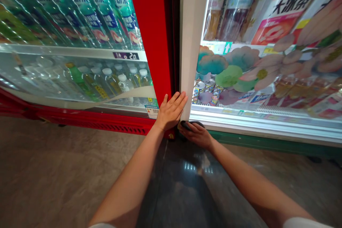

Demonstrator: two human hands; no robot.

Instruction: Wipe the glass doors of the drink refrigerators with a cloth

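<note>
My left hand (172, 111) lies flat with its fingers spread, over the lower edge of the red cooler frame (157, 42) and reaching onto the white frame (188, 50) of the cooler beside it. Lower and to the right, my right hand (196, 133) has its fingers wrapped on a dark, rounded object (193, 123) at the bottom corner of the white frame. What that dark object is cannot be made out.
Behind the left glass stand rows of green-blue bottles (104, 10) above clear bottles. The right cooler holds large tea bottles, cartons and cans (199, 89), with flower decals (229, 75) on its glass. A dark glossy floor strip (181, 192) runs between brownish floor areas.
</note>
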